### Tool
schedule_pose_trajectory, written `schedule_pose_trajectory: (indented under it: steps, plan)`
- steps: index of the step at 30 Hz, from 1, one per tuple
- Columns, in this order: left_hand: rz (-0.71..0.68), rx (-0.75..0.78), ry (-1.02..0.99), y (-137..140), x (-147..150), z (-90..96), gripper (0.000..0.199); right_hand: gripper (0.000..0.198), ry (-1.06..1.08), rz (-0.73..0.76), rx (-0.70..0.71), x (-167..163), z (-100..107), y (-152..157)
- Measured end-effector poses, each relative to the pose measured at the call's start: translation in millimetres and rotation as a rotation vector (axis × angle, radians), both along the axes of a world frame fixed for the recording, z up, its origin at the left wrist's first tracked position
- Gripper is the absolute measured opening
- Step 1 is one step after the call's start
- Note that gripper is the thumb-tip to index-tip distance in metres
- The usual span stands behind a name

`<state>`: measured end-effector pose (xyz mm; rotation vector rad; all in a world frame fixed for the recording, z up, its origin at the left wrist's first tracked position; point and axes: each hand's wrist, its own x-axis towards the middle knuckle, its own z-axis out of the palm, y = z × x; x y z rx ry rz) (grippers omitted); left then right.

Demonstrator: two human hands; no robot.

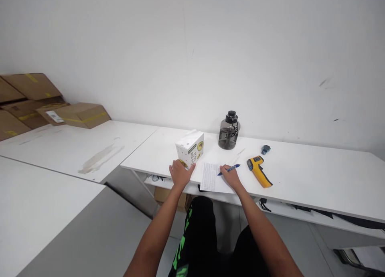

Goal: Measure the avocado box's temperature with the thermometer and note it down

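Observation:
My left hand [181, 174] grips the lower near part of a white box [189, 146] with avocado pictures and printed words on it. The box rests on the white table, tilted slightly in my view. In my right hand [230, 176] is a blue pen [233, 168], its tip close to the right side of a sheet of paper [209, 176] covered with lines of writing. The sheet lies at the table's front edge, between my two hands. To the right of my right hand lies a yellow and black infrared thermometer [259, 172].
A dark translucent water bottle [228, 132] stands behind the paper near the wall. Beside it to the right sits a small dark watch-like item [265, 149]. Cardboard boxes [86, 114] are piled at the far left. Under the tabletop [315, 168] runs a shelf with cables.

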<state>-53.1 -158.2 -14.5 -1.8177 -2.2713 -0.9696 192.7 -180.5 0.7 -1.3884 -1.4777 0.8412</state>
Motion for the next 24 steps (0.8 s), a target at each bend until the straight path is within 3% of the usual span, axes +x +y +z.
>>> schedule_pose_trajectory:
  steps: [13,24]
  plan:
    - [0.009,-0.022,-0.008,-0.9,1.7,2.0,0.056,0.037,0.023,0.023,-0.011,0.1,-1.7,0.9]
    - [0.009,-0.026,0.007,0.8,-0.1,-0.3,0.056,0.047,0.120,-0.080,0.004,3.5,2.8,-1.8]
